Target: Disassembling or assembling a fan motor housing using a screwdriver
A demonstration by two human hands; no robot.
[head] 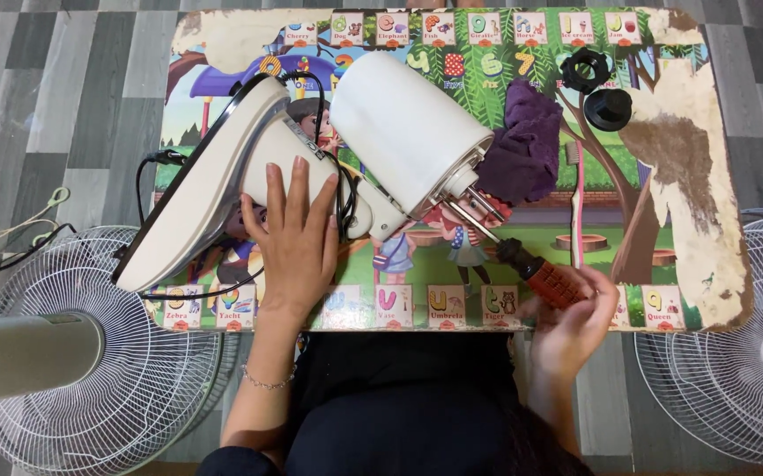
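Observation:
A white fan motor housing point(403, 128) with its neck and base point(201, 189) lies across a small, colourfully printed table point(681, 291). My left hand point(292, 236) presses flat, fingers apart, on the neck of the fan body. My right hand point(575, 322) grips a screwdriver with an orange and black handle point(544, 275). Its metal shaft points up-left to the motor's front end, near the shaft point(470, 198).
A purple cloth point(522, 145) lies against the motor's front. Two black plastic nuts point(597, 88) and a thin pink stick point(577, 207) rest at the upper right. White fan grilles lie on the floor at left point(108, 388) and right point(743, 370). A black cord point(148, 163) trails left.

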